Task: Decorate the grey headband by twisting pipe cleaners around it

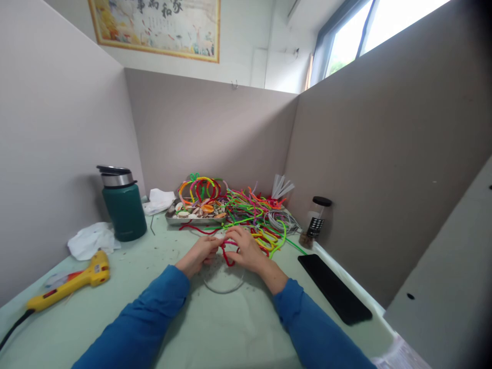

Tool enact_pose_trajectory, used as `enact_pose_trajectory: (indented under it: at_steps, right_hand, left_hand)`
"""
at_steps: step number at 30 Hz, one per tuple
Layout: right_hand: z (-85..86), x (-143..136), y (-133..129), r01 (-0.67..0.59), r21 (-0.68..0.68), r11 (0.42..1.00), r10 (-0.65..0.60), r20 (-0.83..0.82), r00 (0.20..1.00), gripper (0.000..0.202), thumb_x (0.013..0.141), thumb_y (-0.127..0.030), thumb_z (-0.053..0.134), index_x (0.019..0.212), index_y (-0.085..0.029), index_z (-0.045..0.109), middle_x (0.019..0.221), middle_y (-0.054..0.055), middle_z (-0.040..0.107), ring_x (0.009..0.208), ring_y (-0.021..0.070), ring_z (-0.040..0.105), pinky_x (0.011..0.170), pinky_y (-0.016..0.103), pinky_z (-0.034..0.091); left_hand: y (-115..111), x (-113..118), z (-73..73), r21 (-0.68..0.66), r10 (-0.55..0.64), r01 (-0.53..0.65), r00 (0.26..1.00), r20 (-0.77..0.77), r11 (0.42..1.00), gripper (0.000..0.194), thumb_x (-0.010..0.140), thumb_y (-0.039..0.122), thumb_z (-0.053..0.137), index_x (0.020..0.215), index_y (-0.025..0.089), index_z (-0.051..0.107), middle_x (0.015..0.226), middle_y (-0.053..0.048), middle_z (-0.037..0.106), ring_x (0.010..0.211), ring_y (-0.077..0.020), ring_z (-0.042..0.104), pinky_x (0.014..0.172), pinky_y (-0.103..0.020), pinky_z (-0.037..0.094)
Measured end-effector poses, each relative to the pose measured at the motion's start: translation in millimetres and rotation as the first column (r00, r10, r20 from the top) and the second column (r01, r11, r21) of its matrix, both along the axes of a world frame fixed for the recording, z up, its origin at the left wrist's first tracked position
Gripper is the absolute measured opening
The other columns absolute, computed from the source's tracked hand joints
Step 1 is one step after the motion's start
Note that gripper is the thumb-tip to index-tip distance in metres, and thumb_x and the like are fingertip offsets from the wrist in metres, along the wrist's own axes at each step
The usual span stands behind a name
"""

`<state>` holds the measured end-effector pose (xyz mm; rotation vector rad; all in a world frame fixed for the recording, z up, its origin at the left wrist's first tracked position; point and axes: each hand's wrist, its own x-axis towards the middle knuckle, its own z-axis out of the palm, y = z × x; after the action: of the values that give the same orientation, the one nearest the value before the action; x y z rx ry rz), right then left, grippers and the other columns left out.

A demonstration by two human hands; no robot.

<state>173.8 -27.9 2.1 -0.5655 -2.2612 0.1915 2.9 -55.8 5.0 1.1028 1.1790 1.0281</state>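
A red pipe cleaner (229,262) hangs in a bent loop between my two hands, above the middle of the table. My left hand (202,253) is closed in a pinch at the upper part of a thin grey hoop (224,292), close to the pipe cleaner. My right hand (246,250) has its fingers curled round the red pipe cleaner, thumb below and fingertips near those of the left. The lower curve of the hoop shows beneath both hands; its top is hidden by the fingers.
Beyond my hands, a metal tray (196,221) holds small flat pieces and colourful wrapped hoops (202,188). Right of it lie piled pipe cleaners (249,205) and grey hoops (284,221). A glue gun (73,282), green bottle (123,212), jar (315,223) and black phone (334,289) flank the workspace.
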Motion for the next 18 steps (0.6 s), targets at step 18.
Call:
enact_pose_trajectory:
  at_steps: [18]
  right_hand:
    - [-6.4, -3.1, 9.6, -0.029, -0.429, 0.903, -0.079, -0.23, 0.97, 0.029, 0.084, -0.039, 0.049, 0.073, -0.015, 0.063, 0.066, 0.001, 0.058, 0.061, 0.0122, 0.05, 0.057, 0.022, 0.038]
  left_hand:
    - [-1.6, 0.4, -0.9, 0.031, -0.099, 0.105, 0.983, -0.154, 0.994, 0.036, 0.066, 0.049, 0.062, 0.073, 0.013, 0.056, 0.046, 0.01, 0.023, 0.037, -0.0032, 0.015, 0.038, -0.022, 0.007]
